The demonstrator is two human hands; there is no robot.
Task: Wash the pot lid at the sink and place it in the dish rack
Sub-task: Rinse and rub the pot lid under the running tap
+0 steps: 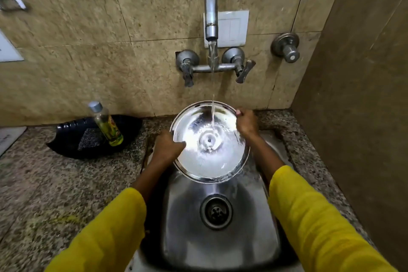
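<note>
A round steel pot lid point(194, 157) is held over the steel sink point(220, 249), its hollow underside facing up and tilted toward me. Water from the wall tap point(210, 13) falls in a thin stream onto the lid's middle and pools there. My left hand point(167, 146) grips the lid's left rim, fingers reaching over the edge. My right hand point(246, 122) grips the upper right rim. Both forearms wear yellow sleeves. No dish rack is in view.
A black tray point(68, 141) on the granite counter left of the sink holds a scrub pad point(90, 139) and a bottle of green dish liquid point(108, 125). Tap handles point(244, 72) stick out below the spout. A brown wall point(364, 117) closes the right side. The drain point(216, 212) lies below the lid.
</note>
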